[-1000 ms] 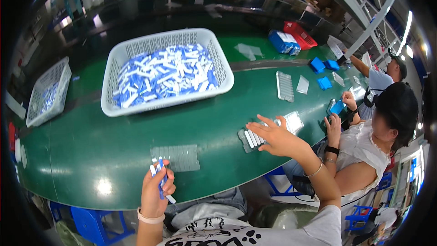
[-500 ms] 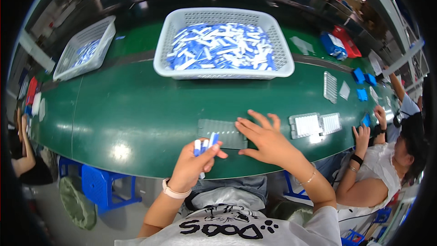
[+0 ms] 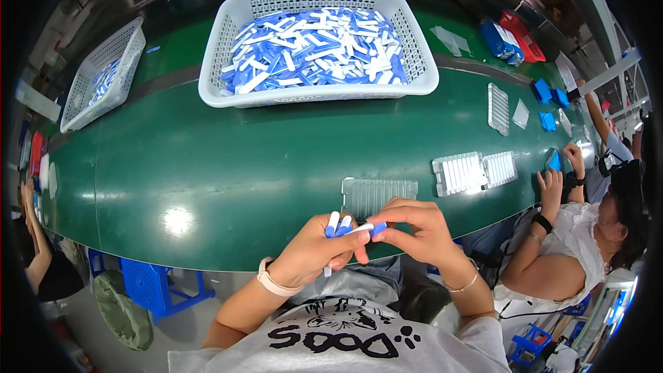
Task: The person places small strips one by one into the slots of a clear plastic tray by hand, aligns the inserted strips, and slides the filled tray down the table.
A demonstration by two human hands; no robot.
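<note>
Several small blue-and-white sticks [image 3: 333, 225] are bunched in my left hand [image 3: 311, 249], its fingers closed round them. My right hand [image 3: 421, 231] meets it and pinches the blue end of one stick [image 3: 378, 228] between thumb and forefinger. Just beyond my hands, a clear grooved plastic tray [image 3: 373, 193] lies on the green table, its near part hidden by my right hand. To its right lie a clear tray filled with white strips [image 3: 458, 173] and a smaller filled one [image 3: 499, 169], side by side.
A large white basket [image 3: 214, 90] heaped with such sticks stands at the back centre, another basket [image 3: 131, 34] at far left. Clear trays [image 3: 498, 110], blue pieces [image 3: 542, 91] and a red basket [image 3: 521, 36] are at right. A co-worker [image 3: 566, 249] sits at the right.
My right hand has left the clear tray and come to my left hand, now pinching a stick's end. My left hand has moved right with its sticks. The whole view has shifted slightly.
</note>
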